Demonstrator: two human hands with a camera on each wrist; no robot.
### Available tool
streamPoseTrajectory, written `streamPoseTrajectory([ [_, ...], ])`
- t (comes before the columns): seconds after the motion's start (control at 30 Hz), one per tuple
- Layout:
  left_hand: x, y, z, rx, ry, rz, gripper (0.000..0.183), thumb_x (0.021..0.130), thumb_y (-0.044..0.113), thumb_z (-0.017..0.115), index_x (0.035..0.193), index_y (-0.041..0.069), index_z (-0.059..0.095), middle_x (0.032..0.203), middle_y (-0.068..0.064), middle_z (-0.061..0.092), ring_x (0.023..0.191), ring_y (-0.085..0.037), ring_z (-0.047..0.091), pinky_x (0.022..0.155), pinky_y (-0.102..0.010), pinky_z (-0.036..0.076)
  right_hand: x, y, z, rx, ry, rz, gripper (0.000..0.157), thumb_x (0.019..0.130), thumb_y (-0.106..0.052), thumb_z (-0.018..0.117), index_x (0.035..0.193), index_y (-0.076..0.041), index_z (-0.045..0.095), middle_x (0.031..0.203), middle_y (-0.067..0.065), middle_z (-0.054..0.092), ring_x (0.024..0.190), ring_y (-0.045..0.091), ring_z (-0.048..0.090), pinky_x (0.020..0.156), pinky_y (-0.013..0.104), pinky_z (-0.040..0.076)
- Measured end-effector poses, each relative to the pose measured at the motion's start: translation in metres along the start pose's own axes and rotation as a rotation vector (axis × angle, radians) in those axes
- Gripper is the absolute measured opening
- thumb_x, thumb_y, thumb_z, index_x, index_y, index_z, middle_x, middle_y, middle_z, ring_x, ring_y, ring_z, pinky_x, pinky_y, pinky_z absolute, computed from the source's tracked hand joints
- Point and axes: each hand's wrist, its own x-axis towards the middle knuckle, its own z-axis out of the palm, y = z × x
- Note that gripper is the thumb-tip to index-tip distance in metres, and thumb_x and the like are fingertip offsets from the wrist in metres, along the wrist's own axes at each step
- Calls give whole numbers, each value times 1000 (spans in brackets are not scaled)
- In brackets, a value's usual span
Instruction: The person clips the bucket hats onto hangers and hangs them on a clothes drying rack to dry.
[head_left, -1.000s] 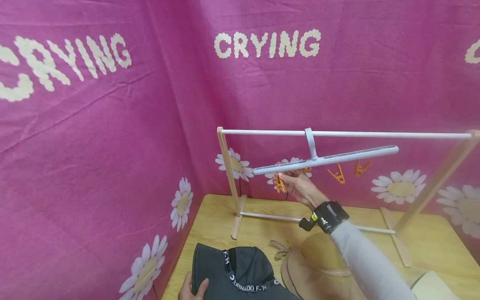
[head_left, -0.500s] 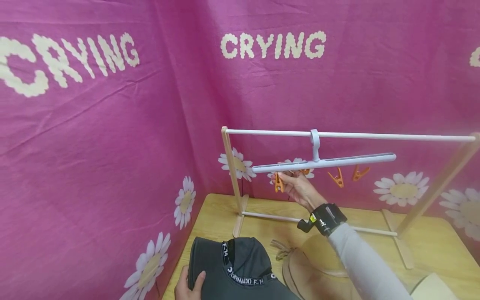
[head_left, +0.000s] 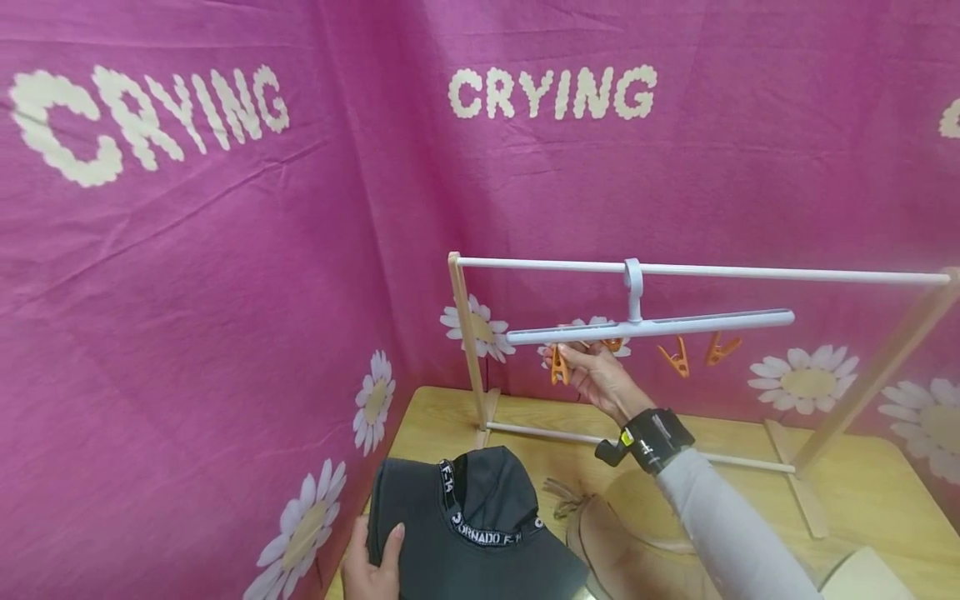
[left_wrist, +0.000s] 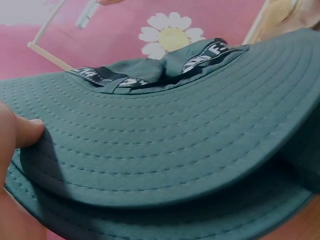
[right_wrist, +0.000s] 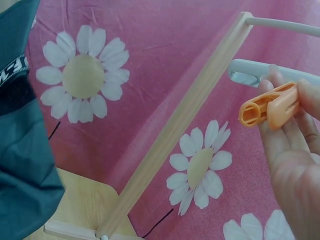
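My left hand (head_left: 372, 562) grips the brim of a dark grey-green bucket hat (head_left: 423, 533), thumb on top. The hat's printed inner band faces up toward the head camera; in the left wrist view, its stitched brim (left_wrist: 165, 150) fills most of the frame. My right hand (head_left: 606, 382) pinches an orange clip (head_left: 559, 367) under the left end of a pale blue-white hanger (head_left: 712, 323). In the right wrist view, that clip (right_wrist: 270, 106) lies between thumb and fingers. Behind the hand another orange clip (head_left: 612, 343) is partly hidden. The hat is below the clip, apart from it.
The hanger hooks over the white rail (head_left: 787, 272) of a wooden-legged rack (head_left: 468, 342). Two more orange clips (head_left: 674, 358) hang on its right half. A beige hat-like item with a tie (head_left: 622, 542) and a cream object (head_left: 866, 579) lie on the wooden table (head_left: 431, 417).
My left hand has lifted the hat slightly, up toward the rack. The right hand keeps its pinch on the clip, and the hanger has swung a little and tilts less.
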Motion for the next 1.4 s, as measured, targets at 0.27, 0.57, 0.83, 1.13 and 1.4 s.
streamPoseTrajectory([
  [0.27, 6, 15, 1, 25, 40, 118, 23, 92, 0, 78, 113, -1, 67, 97, -14, 77, 78, -4, 70, 64, -26, 59, -3, -1, 4, 25, 20, -12, 39, 107, 10, 43, 109, -12, 76, 101, 14, 78, 94, 26, 78, 98, 42, 57],
  [0.57, 29, 32, 11, 48, -44, 320, 17, 97, 3, 74, 111, 7, 65, 92, -3, 77, 79, -8, 68, 65, -22, 56, -6, 0, 10, 38, 71, 1, 40, 105, 12, 44, 107, -13, 75, 103, 13, 77, 94, 26, 78, 93, 38, 60],
  [0.83, 40, 42, 36, 50, -67, 459, 15, 98, 4, 72, 111, 8, 67, 89, -1, 75, 74, -7, 66, 63, -27, 55, -6, 2, 14, 57, 65, -38, 37, 105, 12, 44, 105, -10, 74, 100, 13, 77, 91, 26, 78, 95, 40, 60],
  [1.13, 43, 51, 68, 15, -120, 480, 17, 100, 6, 71, 116, 9, 67, 99, -5, 77, 81, -15, 71, 65, -31, 58, -3, 4, 19, 87, 95, -55, 36, 105, 13, 43, 102, -7, 72, 94, 12, 75, 88, 26, 78, 96, 42, 59],
  [1.4, 41, 56, 91, -18, -162, 479, 21, 100, 7, 70, 120, 11, 66, 107, -5, 78, 87, -15, 72, 71, -34, 60, 1, 5, 22, 86, 118, -51, 34, 105, 13, 45, 104, -8, 71, 97, 11, 72, 88, 26, 77, 101, 46, 55],
])
